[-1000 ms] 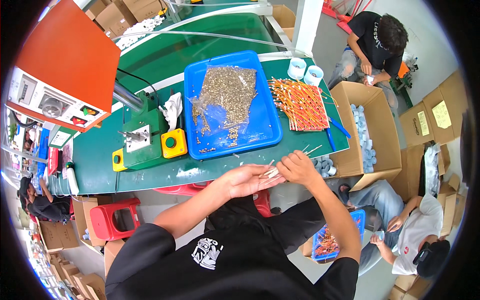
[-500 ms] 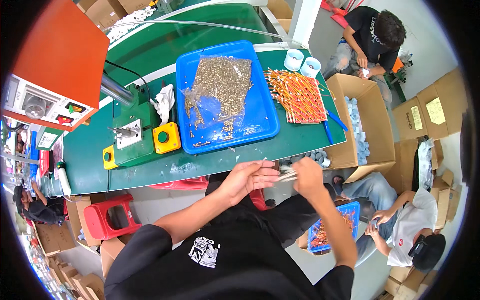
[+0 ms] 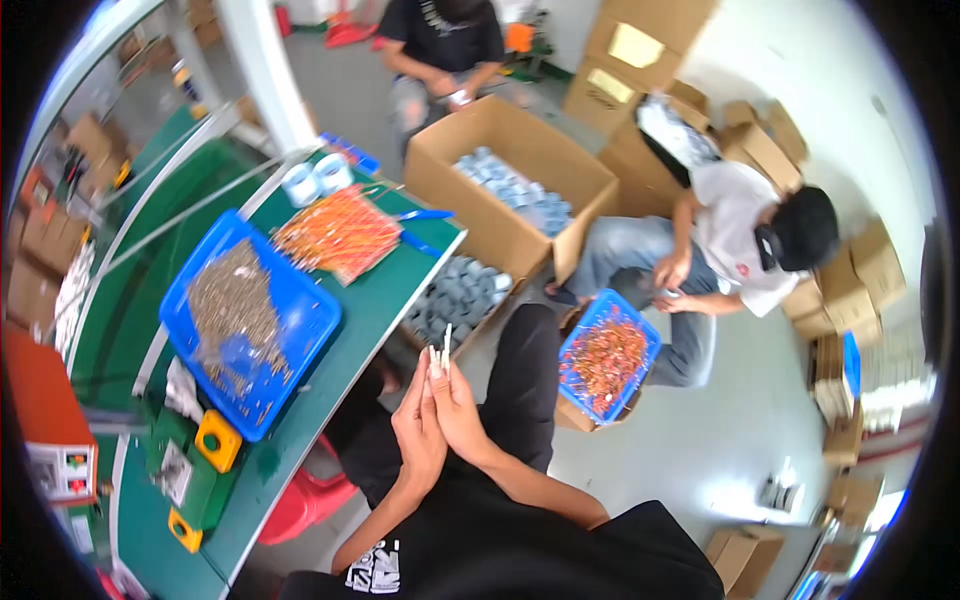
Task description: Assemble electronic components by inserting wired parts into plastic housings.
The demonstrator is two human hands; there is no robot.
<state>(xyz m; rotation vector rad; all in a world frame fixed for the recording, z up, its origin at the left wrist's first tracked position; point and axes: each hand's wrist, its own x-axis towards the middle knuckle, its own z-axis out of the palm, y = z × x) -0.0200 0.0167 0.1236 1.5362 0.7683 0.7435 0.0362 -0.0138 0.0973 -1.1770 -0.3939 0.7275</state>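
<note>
Sticks (image 3: 446,350), thin and whitish, poked up between the bare left hand (image 3: 418,430) and bare right hand (image 3: 458,412), whose grip pinched them. A blue plastic tray (image 3: 315,318) sat on the green surface (image 3: 375,300) to the left; farther stood a brown cardboard box (image 3: 480,222).

My feed is bright and evenly lit, with white glare pooling on the floor (image 3: 650,450) at lower right, a bluish glow along that rim, and deeper shadow under the table (image 3: 365,310). A soft blur lies over the frame: I lose the crisp edges of the tray (image 3: 310,335), and the sticks (image 3: 446,350) read only as pale strokes. The fisheye bows the table's far edge and squeezes the machine (image 3: 45,400) before everything falls into black corners.
</note>
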